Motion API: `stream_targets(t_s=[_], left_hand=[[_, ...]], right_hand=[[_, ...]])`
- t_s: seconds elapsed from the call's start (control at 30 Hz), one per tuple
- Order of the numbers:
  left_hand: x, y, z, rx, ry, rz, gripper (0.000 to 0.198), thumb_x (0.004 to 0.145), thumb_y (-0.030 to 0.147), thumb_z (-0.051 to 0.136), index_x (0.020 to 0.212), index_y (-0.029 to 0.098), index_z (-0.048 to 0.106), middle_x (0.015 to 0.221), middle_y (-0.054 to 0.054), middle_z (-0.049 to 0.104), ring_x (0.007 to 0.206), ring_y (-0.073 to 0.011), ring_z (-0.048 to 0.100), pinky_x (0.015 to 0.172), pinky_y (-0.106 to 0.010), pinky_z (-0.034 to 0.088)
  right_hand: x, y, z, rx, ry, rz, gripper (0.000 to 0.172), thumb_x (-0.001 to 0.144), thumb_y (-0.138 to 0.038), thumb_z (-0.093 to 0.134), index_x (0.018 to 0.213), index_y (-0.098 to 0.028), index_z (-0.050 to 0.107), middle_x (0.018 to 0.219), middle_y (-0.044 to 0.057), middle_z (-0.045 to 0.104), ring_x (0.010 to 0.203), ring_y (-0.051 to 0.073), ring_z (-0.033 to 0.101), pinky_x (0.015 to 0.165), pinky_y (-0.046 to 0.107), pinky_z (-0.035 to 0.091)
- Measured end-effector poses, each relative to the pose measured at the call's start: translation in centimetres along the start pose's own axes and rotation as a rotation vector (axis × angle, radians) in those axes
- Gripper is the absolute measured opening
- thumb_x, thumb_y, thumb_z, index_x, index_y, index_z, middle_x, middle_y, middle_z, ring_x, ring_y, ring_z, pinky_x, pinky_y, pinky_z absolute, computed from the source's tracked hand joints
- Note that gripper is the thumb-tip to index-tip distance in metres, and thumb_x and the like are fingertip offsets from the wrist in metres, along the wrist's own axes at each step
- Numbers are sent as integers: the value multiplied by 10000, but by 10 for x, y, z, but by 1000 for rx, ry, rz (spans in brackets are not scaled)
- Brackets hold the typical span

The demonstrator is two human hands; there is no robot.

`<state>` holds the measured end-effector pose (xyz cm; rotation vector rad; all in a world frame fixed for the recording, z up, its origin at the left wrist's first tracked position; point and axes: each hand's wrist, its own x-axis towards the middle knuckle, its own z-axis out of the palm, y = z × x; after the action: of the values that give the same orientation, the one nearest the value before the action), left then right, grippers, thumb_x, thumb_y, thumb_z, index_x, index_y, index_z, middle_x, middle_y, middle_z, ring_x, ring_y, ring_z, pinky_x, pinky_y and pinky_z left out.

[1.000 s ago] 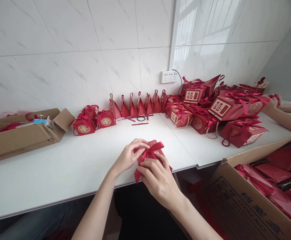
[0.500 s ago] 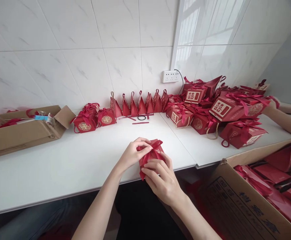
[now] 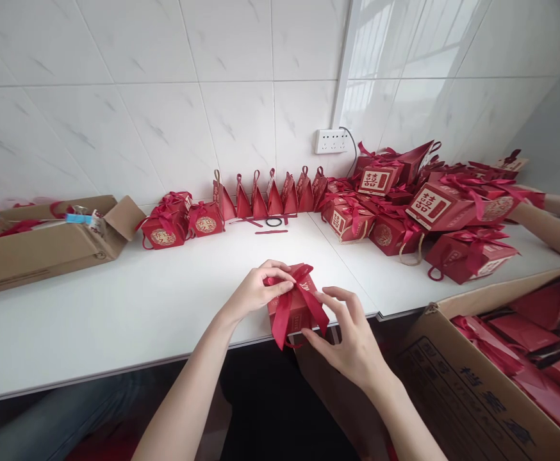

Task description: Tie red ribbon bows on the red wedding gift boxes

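Observation:
A small red gift box (image 3: pixel 300 320) sits at the front edge of the white table (image 3: pixel 164 314), with a red ribbon (image 3: pixel 284 314) tied in a bow on top and two tails hanging toward me. My left hand (image 3: pixel 263 287) pinches the ribbon at the bow's knot. My right hand (image 3: pixel 345 326) is at the box's right side, fingers spread apart, thumb close to the lower right corner and fingertips near the right ribbon tail. Whether those fingertips touch the box is hard to tell.
Red boxes (image 3: pixel 434 205) pile up at the right, where another person's arm (image 3: pixel 546 230) reaches in. Triangular red boxes (image 3: pixel 274 200) line the wall behind loose strips and a black ring (image 3: pixel 273 222). Cardboard boxes stand left (image 3: pixel 44 256) and front right (image 3: pixel 453 378).
My right hand has moved right, off the ribbon, and its fingers have opened. The ribbon tails now show over the box front. My left hand keeps its pinch on the bow.

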<state>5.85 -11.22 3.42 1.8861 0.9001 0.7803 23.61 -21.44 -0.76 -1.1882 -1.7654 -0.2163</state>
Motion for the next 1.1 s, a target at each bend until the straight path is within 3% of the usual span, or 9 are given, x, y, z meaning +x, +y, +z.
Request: stream_targets(t_s=[0.27, 0.47, 0.6, 0.67, 0.73, 0.83, 0.93, 1.0, 1.1], left_hand=[[0, 0, 2, -20, 24, -43, 229, 765, 417, 609, 812, 217, 709, 1133, -63, 565, 1051, -213, 558, 913, -331, 436], [0, -1, 2, -18, 23, -50, 183, 734, 377, 640, 797, 221, 712, 1145, -62, 557, 1092, -228, 543, 923, -334, 439], [1, -2, 1, 0, 30, -46, 179, 731, 380, 641, 798, 231, 713, 1142, -60, 563, 1111, -234, 533, 959, -353, 416], [2, -3, 1, 4, 34, -35, 203, 734, 402, 637, 804, 228, 712, 1138, -65, 569, 1101, -238, 540, 975, -370, 402], [1, -3, 1, -20, 27, -12, 232, 741, 422, 628, 832, 224, 710, 1152, -72, 569, 1111, -242, 536, 971, -372, 405], [-4, -4, 0, -102, 105, 70, 285, 776, 418, 585, 965, 226, 682, 1208, -77, 552, 1186, -240, 482, 957, -350, 413], [-15, -5, 0, -76, 407, 81, 337, 803, 410, 536, 1073, 222, 611, 1212, -82, 550, 1192, -228, 465, 904, -322, 428], [-23, -5, 0, 12, 607, -24, 281, 805, 430, 513, 950, 209, 609, 1038, -68, 605, 1018, -210, 546, 775, -290, 451], [-30, -2, 4, 69, 555, -202, 379, 819, 513, 437, 604, 202, 461, 594, 6, 483, 595, -149, 485, 539, -254, 371]], right_hand=[[-7, 6, 11, 42, 145, -141, 277, 808, -24, 540, 996, -220, 592, 924, 67, 596, 855, 183, 600, 695, 327, 532], [-9, -1, 2, 41, 84, -189, 286, 785, -10, 549, 980, -214, 597, 846, 63, 616, 799, 185, 599, 673, 341, 517], [-5, -5, -8, 122, 2, -227, 148, 788, -97, 542, 881, -198, 597, 767, 51, 612, 719, 172, 582, 658, 339, 492], [6, -2, -13, 214, 42, -100, 93, 816, -180, 491, 775, -191, 574, 711, 42, 590, 666, 163, 561, 612, 313, 465], [26, 5, -15, 274, 70, 204, 242, 861, -266, 414, 651, -195, 510, 633, 21, 549, 606, 150, 527, 568, 284, 424], [61, 18, -7, 316, -129, 586, 418, 887, -437, 356, 551, -198, 427, 538, -9, 470, 535, 133, 465, 532, 267, 361], [87, 29, 8, 353, -371, 672, 485, 828, -573, 405, 525, -195, 415, 500, -27, 409, 475, 112, 375, 483, 262, 287], [94, 33, 16, 381, -441, 702, 512, 782, -617, 450, 494, -202, 368, 470, -42, 347, 446, 95, 290, 454, 259, 229], [93, 35, 23, 439, -498, 711, 533, 751, -628, 477, 476, -214, 285, 456, -61, 244, 451, 84, 206, 447, 257, 171]])
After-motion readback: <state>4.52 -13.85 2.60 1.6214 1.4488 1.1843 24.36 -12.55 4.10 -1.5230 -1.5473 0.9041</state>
